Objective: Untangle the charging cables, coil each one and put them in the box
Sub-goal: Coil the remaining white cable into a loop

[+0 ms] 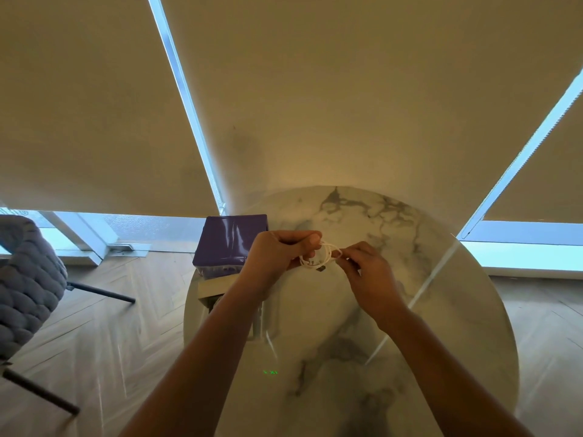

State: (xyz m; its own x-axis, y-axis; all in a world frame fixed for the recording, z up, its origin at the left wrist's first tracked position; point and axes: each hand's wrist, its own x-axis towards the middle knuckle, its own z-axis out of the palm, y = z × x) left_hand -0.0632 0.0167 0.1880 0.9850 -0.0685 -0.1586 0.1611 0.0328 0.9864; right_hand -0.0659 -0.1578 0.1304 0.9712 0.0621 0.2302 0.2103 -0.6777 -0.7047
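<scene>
Cable: a thin white charging cable (318,255), wound into a small loose coil of several round loops, held above the table just right of frame centre; a small dark connector end hangs at the coil's lower edge.
Left hand (277,255): fingers curled round the left side of the coil, thumb on top, gripping the loops.
Right hand (366,268): fingertips pinch the right side of the coil.
Box: a purple glossy rectangular box (232,239) at the table's left edge, left of the hands, partly covered by the left wrist; a pale open part shows below it, contents unclear.
Table: a round white marble-patterned table (410,310) with grey veins, lower centre.
Chair: a grey knitted chair (25,279) with dark legs, far left.
</scene>
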